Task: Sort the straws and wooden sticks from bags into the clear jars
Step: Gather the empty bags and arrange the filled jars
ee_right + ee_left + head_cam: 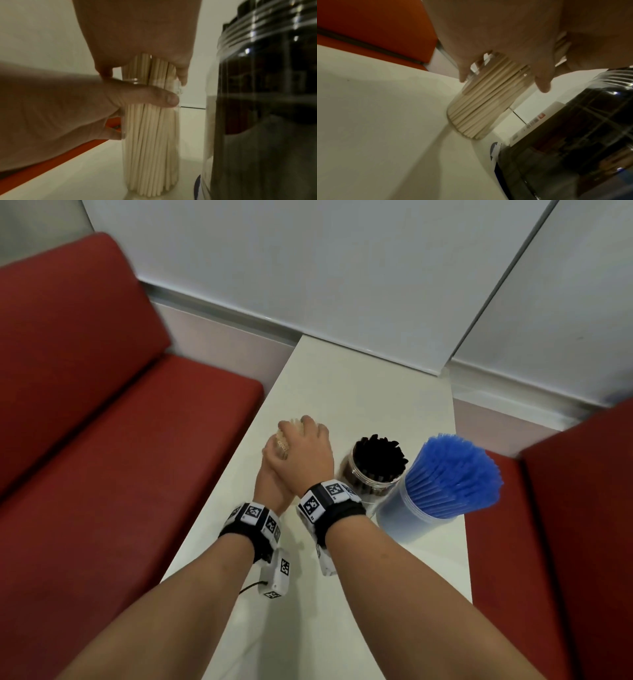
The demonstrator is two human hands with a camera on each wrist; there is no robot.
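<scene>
Head view: at centre frame both hands meet over one clear jar of wooden sticks (281, 440) on the white table (359, 392). The right hand (305, 453) lies over the stick tops; the left hand (270, 481) sits beneath it, against the jar's side. To the right stand a jar of black straws (376, 463) and, just beside it, a jar of blue straws (445, 477). Red benches (102, 405) flank the table. We see no bags.

Left wrist view: at centre, the stick jar (476, 108) appears tilted by the lens, its base on the table. Fingers (541, 81) curl down over its mouth.

Right wrist view: the left hand's thumb (154, 97) wraps the jar's upper wall, so the left hand grips the jar. The right hand's fingers (181, 70) close round the stick bundle (150, 135) above the rim, gripping it.

We judge the step to be seating the sticks. To do it well, keep the jar braced upright, press the bundle straight down, and release only once the ends rest on the base, mindful of the black-straw jar (257, 108) close by.
</scene>
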